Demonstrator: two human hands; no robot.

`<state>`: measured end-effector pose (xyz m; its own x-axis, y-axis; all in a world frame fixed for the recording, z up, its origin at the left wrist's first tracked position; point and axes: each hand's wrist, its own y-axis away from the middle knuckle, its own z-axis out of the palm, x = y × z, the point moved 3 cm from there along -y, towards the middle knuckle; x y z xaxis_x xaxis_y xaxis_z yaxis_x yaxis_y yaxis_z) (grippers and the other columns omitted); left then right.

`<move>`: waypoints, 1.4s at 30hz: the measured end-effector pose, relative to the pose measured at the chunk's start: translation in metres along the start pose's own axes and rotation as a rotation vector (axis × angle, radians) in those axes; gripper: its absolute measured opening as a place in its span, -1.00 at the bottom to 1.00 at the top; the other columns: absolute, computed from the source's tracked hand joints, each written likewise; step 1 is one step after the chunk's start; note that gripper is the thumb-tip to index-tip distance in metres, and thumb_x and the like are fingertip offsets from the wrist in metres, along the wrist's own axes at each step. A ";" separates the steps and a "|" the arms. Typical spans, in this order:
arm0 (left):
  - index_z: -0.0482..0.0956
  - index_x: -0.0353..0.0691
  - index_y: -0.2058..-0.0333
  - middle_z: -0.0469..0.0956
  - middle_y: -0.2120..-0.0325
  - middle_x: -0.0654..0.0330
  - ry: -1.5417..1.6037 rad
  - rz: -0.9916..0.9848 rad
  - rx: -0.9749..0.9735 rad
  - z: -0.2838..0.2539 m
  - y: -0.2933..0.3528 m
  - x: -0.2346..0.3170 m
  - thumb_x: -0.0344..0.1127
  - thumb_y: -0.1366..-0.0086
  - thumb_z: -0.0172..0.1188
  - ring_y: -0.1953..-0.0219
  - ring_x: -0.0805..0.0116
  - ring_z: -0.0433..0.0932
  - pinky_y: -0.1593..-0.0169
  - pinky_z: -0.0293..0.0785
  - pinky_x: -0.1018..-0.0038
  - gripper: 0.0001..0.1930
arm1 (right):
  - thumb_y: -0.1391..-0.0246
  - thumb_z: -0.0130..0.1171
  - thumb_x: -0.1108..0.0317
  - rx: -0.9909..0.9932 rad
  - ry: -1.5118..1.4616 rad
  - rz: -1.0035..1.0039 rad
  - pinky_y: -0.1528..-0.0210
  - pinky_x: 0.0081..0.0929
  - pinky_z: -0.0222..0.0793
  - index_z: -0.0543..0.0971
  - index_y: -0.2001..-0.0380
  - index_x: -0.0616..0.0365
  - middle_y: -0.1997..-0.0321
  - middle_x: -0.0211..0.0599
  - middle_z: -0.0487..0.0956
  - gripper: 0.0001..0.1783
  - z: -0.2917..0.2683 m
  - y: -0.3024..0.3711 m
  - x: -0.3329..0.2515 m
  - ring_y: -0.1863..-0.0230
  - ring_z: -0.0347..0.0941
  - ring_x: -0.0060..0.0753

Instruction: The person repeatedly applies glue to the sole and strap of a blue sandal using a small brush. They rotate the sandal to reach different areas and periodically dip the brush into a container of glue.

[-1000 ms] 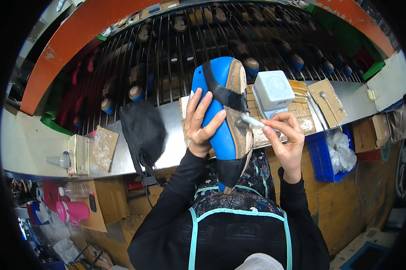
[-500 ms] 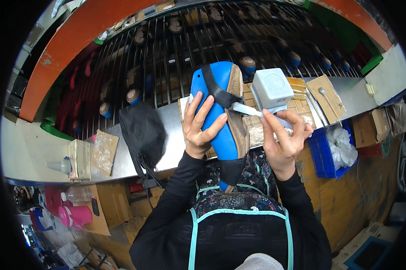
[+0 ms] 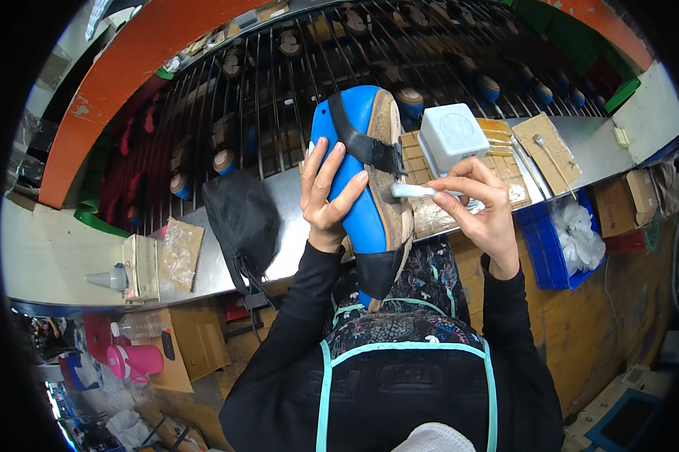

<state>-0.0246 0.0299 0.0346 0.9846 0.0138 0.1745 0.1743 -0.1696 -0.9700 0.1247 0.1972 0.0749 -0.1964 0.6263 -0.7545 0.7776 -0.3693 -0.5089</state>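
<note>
My left hand [image 3: 329, 188] is wrapped round a blue shoe last [image 3: 366, 226], its fingers spread over the blue side. A black upper strap [image 3: 379, 154] crosses the last near its toe, and a black band [image 3: 377, 275] wraps its heel end. The brown sole surface [image 3: 390, 203] faces right. Pinched in my right hand [image 3: 482, 207] is a white-handled brush [image 3: 415, 191]. Its tip meets the brown surface just below the strap end; the bristles are too small to make out. Beyond my right hand stands a pale square container [image 3: 452, 137].
A black bag [image 3: 240, 222] lies on the metal ledge to the left. Farther off, a rack of metal rods [image 3: 294, 90] carries several shoes on lasts. At right are a cardboard piece with a small stick tool [image 3: 554, 160] and a blue crate [image 3: 539, 248] with white plastic.
The brush tip has moved from the strap end down onto the brown surface below it. The last has shifted slightly up and left, and my right hand has turned.
</note>
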 end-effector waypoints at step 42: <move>0.46 -0.19 -0.01 0.43 -0.09 -0.15 -0.270 -0.179 0.118 -0.006 0.028 -0.024 -0.13 0.01 0.44 -0.17 -0.10 0.40 -0.23 0.30 0.06 -0.39 | -0.02 0.30 0.46 0.028 -0.478 0.371 0.19 -0.64 0.33 0.68 0.27 0.28 0.31 -0.32 0.50 -0.82 0.050 0.058 0.003 0.25 0.42 -0.52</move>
<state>-0.0439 0.0188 0.0042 0.9042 0.2960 0.3079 0.3298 -0.0258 -0.9437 0.1400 0.1432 0.0227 -0.1666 0.0762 -0.9831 0.8311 -0.5257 -0.1815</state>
